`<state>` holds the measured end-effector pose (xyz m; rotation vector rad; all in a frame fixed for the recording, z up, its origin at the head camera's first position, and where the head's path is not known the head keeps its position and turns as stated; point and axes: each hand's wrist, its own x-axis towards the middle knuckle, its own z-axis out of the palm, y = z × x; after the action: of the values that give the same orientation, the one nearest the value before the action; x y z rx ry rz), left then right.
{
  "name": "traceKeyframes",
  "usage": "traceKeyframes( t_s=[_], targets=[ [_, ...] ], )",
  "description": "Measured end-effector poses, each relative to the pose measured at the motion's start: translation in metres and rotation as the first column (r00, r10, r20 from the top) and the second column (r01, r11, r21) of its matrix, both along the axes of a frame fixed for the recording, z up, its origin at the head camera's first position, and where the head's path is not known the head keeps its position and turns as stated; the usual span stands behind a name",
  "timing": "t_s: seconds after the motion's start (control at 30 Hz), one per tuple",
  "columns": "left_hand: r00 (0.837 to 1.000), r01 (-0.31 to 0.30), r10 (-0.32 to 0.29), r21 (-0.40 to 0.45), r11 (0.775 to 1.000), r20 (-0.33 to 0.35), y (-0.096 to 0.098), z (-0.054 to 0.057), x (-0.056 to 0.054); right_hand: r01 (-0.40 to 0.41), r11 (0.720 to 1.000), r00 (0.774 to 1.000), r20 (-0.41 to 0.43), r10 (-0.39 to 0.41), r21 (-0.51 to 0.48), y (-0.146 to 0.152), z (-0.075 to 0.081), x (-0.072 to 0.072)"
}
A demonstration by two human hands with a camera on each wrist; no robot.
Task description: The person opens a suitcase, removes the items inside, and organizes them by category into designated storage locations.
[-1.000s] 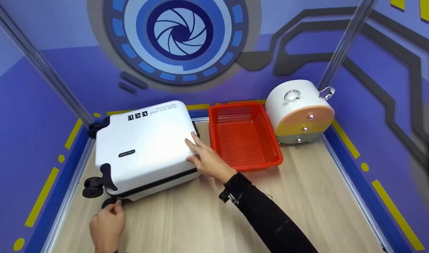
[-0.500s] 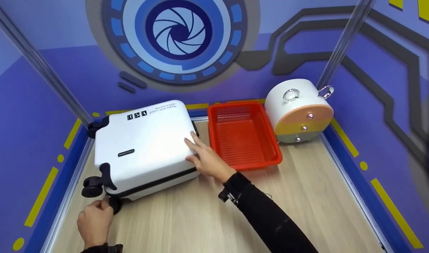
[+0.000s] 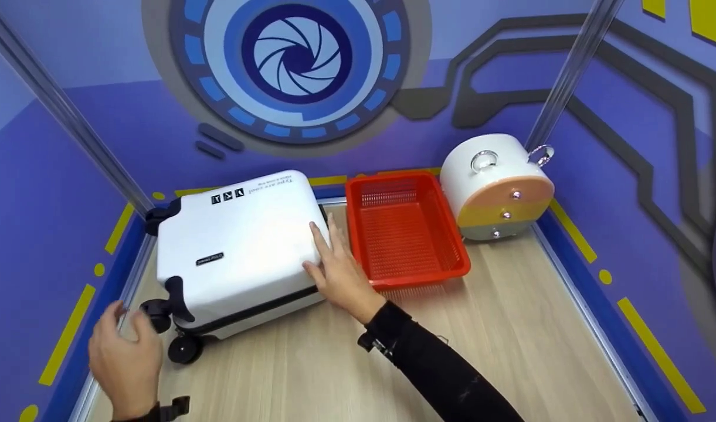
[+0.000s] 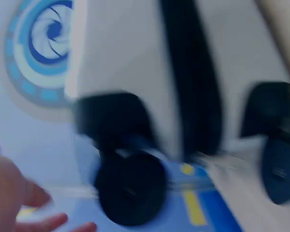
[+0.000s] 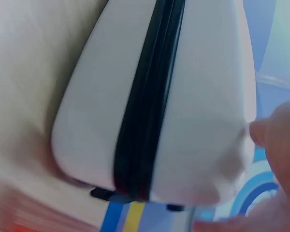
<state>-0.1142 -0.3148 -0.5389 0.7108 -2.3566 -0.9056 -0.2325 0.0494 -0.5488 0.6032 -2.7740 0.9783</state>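
Observation:
A white suitcase (image 3: pixel 240 240) lies flat on the wooden floor, its black wheels (image 3: pixel 185 349) toward the left. Along its side runs a black zipper band (image 5: pixel 147 106), plain in the right wrist view. My right hand (image 3: pixel 343 272) touches the suitcase's right end with fingers spread and straight. The left hand (image 3: pixel 126 357) is in the air just left of the wheels, fingers loosely bent, thumb apart, holding nothing. In the left wrist view, blurred, fingers (image 4: pixel 36 195) of that hand show beside a dark wheel (image 4: pixel 130 188).
A red plastic basket (image 3: pixel 463 266) sits right of the suitcase, close to the right hand. Beyond it stands a round white box (image 3: pixel 481 152) with coloured drawer fronts and ring-shaped ears. Blue-purple printed walls (image 3: pixel 358 158) enclose the back and both sides.
The left hand has come off the suitcase's near wheel corner, moved left, and its pinched fingers have spread apart. My right hand stays at the right end, its fingers slightly more upright.

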Motion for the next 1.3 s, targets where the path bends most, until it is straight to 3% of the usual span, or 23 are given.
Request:
traceKeyframes(
  t_s=[0.1, 0.2, 0.3, 0.47, 0.57, 0.73, 0.83, 0.93, 1.03, 1.13, 1.17, 1.2, 1.3],
  targets=[
    [0.990, 0.136, -0.133, -0.073, 0.988, 0.038, 0.009, 0.006, -0.013, 0.044, 0.999, 0.998, -0.042, -0.042, 0.030, -0.007, 0.003, 0.004],
    [0.970, 0.220, -0.206, -0.107, 0.970, 0.127, 0.015, 0.000, -0.025, 0.050, 0.993, 0.998, -0.035, -0.046, 0.109, -0.011, -0.001, 0.008],
    [0.963, 0.242, -0.227, -0.095, 0.966, 0.146, 0.020, -0.008, -0.032, 0.042, 0.984, 0.999, -0.022, -0.039, 0.173, -0.012, -0.006, 0.010],
    [0.964, 0.254, -0.247, -0.075, 0.964, 0.096, 0.031, -0.012, -0.039, 0.045, 0.984, 0.999, -0.031, -0.040, 0.173, -0.006, -0.004, -0.001],
    [0.966, 0.249, -0.242, -0.077, 0.965, 0.087, 0.045, -0.011, -0.038, 0.051, 0.983, 0.999, -0.014, -0.050, 0.177, 0.000, 0.001, -0.011],
    [0.967, 0.247, -0.238, -0.102, 0.964, 0.091, 0.076, -0.012, -0.028, 0.073, 0.981, 0.996, 0.044, -0.082, 0.177, 0.006, 0.004, -0.034],
    [0.961, 0.269, -0.258, -0.119, 0.956, 0.098, 0.089, -0.014, -0.021, 0.080, 0.981, 0.993, 0.068, -0.093, 0.176, 0.007, 0.005, -0.046],
    [0.947, 0.313, -0.302, -0.099, 0.944, 0.110, 0.087, -0.014, -0.016, 0.085, 0.979, 0.991, 0.083, -0.102, 0.184, 0.003, 0.007, -0.048],
    [0.915, 0.382, -0.373, -0.030, 0.924, 0.154, 0.067, -0.008, -0.017, 0.080, 0.977, 0.991, 0.088, -0.099, 0.200, -0.007, 0.009, -0.035],
    [0.877, 0.431, -0.440, 0.092, 0.898, 0.193, 0.036, 0.003, -0.028, 0.047, 0.980, 0.993, 0.096, -0.067, 0.193, -0.025, 0.013, -0.010],
    [0.871, 0.433, -0.447, 0.112, 0.895, 0.203, 0.026, 0.008, -0.033, 0.022, 0.982, 0.994, 0.098, -0.042, 0.189, -0.032, 0.014, -0.001],
    [0.871, 0.429, -0.447, 0.126, 0.894, 0.205, 0.016, 0.011, -0.038, -0.007, 0.982, 0.995, 0.097, -0.012, 0.187, -0.039, 0.014, 0.009],
    [0.889, 0.427, -0.437, 0.099, 0.899, 0.139, -0.005, 0.018, -0.058, -0.100, 0.977, 0.994, 0.063, 0.089, 0.190, -0.058, 0.014, 0.032]
  ],
)
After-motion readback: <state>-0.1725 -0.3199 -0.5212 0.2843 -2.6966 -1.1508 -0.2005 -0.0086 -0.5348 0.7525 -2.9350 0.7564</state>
